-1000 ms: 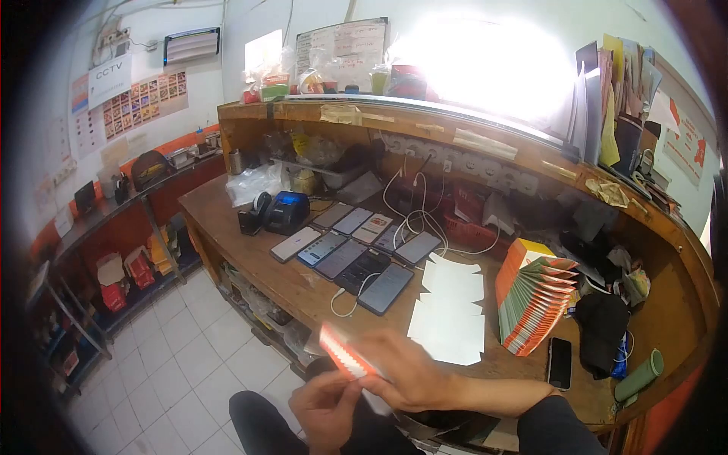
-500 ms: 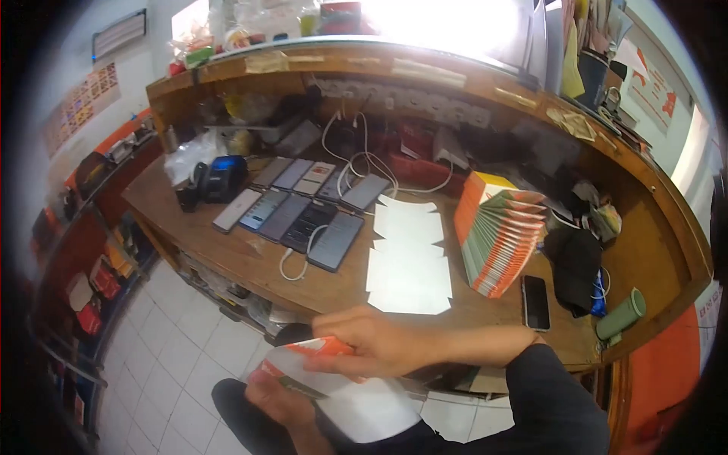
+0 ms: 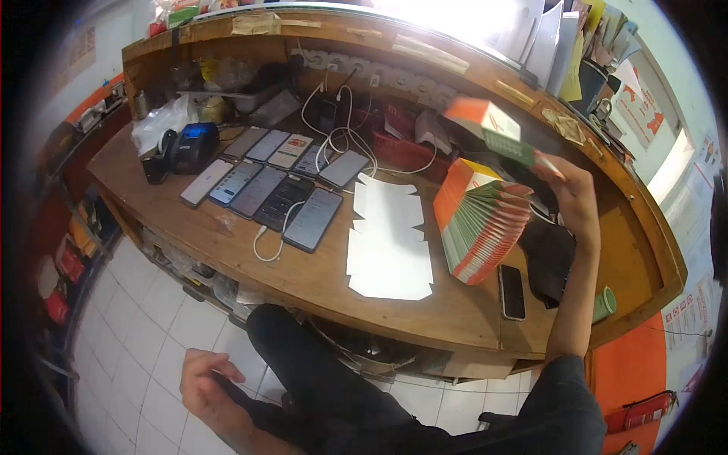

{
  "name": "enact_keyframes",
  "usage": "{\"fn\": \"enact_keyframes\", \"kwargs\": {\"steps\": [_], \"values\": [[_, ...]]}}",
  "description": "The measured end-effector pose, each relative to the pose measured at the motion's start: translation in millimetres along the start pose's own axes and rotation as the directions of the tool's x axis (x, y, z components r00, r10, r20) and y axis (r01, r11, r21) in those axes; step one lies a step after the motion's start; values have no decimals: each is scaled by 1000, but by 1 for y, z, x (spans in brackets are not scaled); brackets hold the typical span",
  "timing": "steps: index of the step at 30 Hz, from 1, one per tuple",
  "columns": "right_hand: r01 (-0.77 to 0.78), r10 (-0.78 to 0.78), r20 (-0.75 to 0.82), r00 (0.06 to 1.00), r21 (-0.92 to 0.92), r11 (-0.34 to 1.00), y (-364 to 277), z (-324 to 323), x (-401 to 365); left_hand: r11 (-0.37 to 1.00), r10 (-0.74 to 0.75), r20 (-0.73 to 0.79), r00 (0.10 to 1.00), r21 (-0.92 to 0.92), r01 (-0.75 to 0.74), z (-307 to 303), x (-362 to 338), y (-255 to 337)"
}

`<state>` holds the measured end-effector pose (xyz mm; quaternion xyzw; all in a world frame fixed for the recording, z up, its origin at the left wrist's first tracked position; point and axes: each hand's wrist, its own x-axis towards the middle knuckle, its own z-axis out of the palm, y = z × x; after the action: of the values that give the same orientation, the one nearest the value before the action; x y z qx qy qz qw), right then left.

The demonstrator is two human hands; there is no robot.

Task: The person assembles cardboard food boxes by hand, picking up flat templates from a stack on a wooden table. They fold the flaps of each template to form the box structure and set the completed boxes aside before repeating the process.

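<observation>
Raised above the right part of the desk, my right hand (image 3: 572, 193) grips a small printed cardboard box (image 3: 489, 127) in orange, white and green by its green end. The box is slightly blurred. Just below it stands a stack of nested boxes (image 3: 485, 227) of the same print, their edges fanned out. A flat white box blank (image 3: 389, 246) with notched sides lies on the desk left of the stack. My left hand (image 3: 212, 388) is over my lap at the lower left, holding nothing, its fingers loosely bent and apart.
Several phones (image 3: 262, 189) lie in two rows on the wooden desk (image 3: 318, 292), with white cables (image 3: 353, 140) behind. A small black printer (image 3: 195, 148) stands left. Another phone (image 3: 512, 292), a black cap (image 3: 547, 258) and a green tube (image 3: 604, 303) are at the right.
Both hands held the box over my lap; my right hand has lifted it up and right above the stack. My left hand has let go and moved left. The view has shifted.
</observation>
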<state>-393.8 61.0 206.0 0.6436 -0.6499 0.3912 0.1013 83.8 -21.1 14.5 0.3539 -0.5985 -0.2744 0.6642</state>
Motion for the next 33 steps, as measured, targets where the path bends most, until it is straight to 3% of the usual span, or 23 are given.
{"fn": "enact_keyframes", "kwargs": {"steps": [1, 2, 3, 4, 9, 11, 12, 16, 18, 19, 21, 22, 23, 25, 26, 29, 31, 32, 33], "values": [[-34, 39, 40, 998, -120, 992, 24, -4, -1, 998, -56, 26, 998, 19, 56, 0, -1, 0], [-33, 39, 44, 998, -127, 991, 46, -10, -4, 998, -62, 26, 998, 13, 62, 2, -1, 0], [-174, 204, 228, 952, -146, 974, 66, -14, -7, 996, -88, 120, 989, 6, 87, 4, 0, 1], [-304, 356, 398, 846, -190, 933, 74, -17, -6, 994, -111, 211, 971, 3, 113, 5, 0, 1], [-354, 394, 567, 723, -186, 917, 81, -19, 1, 994, -103, 347, 932, -2, 111, 5, 0, -1], [-58, 198, 504, 841, -281, 958, 68, -9, 9, 991, -123, 359, 925, 4, 131, 6, 0, -1], [-282, 367, 499, 785, -238, 929, 66, -8, 12, 990, -133, 377, 917, 15, 137, 5, 1, -2], [-146, 226, 677, 701, -174, 974, 81, -5, 19, 984, -175, 432, 885, 41, 175, 7, 1, -3], [-268, 209, 858, 469, -87, 959, 80, 1, 21, 975, -216, 429, 877, 41, 219, 6, 1, -5], [-269, 212, 859, 466, -90, 959, 86, 3, 19, 964, -252, 426, 869, 36, 262, 6, 1, -6], [-400, 149, 857, 493, 72, 914, 96, 5, 13, 961, -262, 432, 863, 36, 274, 7, 1, -11], [-279, 211, 842, 497, -76, 957, 96, 7, 16, 960, -264, 438, 859, 37, 276, 9, 2, -13], [-282, 222, 838, 499, -85, 956, 96, 11, 17, 960, -261, 445, 857, 29, 277, 12, 2, -14], [-235, 394, 755, 524, -317, 919, 87, 25, 16, 957, -281, 473, 835, 78, 278, 16, 3, -16], [-98, 405, 729, 553, -425, 900, 81, 32, 14, 957, -282, 479, 831, 79, 279, 19, 3, -16], [-53, 430, 675, 600, -502, 863, 59, 46, 19, 956, -291, 525, 800, 125, 266, 21, 1, -14], [-115, 423, 647, 634, -462, 879, 49, 60, 20, 972, -233, 563, 793, 115, 204, 21, 1, -15], [138, 165, 478, 863, -535, 833, 40, 71, 13, 965, -261, 558, 788, 129, 228, 21, 1, -13], [333, -169, 305, 937, -640, 692, 21, 88, 6, 963, -270, 549, 791, 140, 232, 21, 1, -13]]}}
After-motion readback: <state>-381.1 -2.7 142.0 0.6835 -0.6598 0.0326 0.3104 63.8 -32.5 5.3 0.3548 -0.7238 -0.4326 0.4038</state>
